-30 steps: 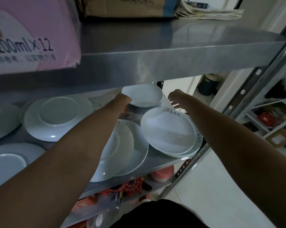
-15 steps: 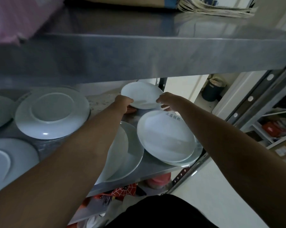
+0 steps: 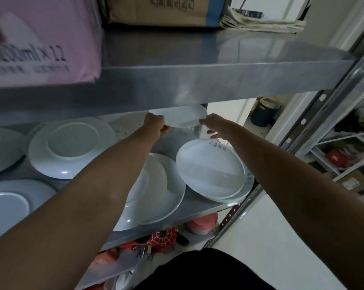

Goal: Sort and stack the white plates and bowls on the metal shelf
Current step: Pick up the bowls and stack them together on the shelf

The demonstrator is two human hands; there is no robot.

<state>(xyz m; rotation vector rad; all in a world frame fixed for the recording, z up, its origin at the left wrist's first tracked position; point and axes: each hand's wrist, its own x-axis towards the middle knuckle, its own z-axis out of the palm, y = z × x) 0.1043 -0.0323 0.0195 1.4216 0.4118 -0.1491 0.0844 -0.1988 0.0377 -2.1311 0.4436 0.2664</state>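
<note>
A white plate (image 3: 210, 168) with blue Chinese characters on its rim is lying on a stack at the front of the metal shelf (image 3: 197, 211), beside overlapping white plates (image 3: 170, 185). Farther back, the left hand (image 3: 154, 123) and right hand (image 3: 213, 125) are each gripping an edge of a small white plate (image 3: 182, 118), raised just under the upper shelf (image 3: 197, 80), where a pink carton (image 3: 40, 38) is showing "ml x 12"
</note>
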